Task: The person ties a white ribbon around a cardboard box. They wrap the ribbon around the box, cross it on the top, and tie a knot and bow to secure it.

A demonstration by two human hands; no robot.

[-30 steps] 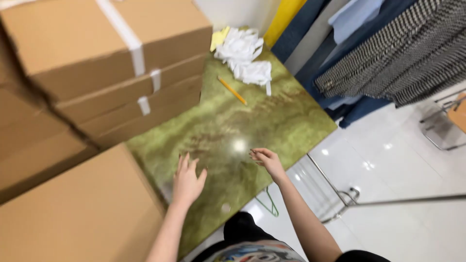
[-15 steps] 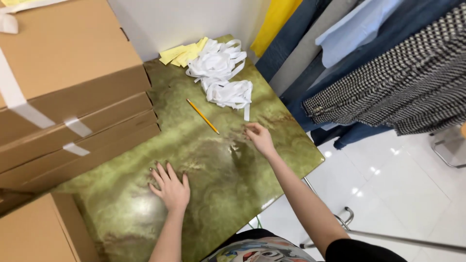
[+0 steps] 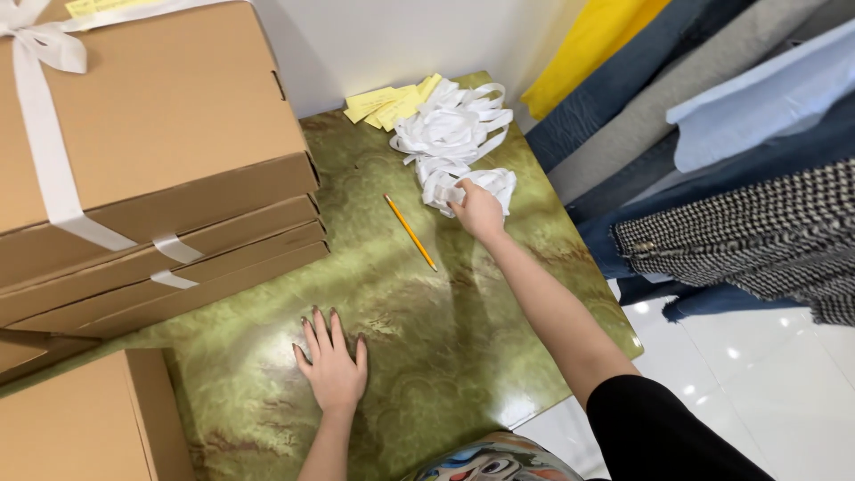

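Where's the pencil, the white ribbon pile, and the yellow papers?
pencil (image 3: 411, 232), head view, middle of its yellow shaft.
white ribbon pile (image 3: 450, 131), head view, centre of the tangled loops.
yellow papers (image 3: 385, 102), head view, middle of the paper slips by the wall.

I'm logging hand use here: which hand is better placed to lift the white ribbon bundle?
Right. The right hand already touches the heap of white ribbon, while the left hand lies flat on the green marbled tabletop, far from it.
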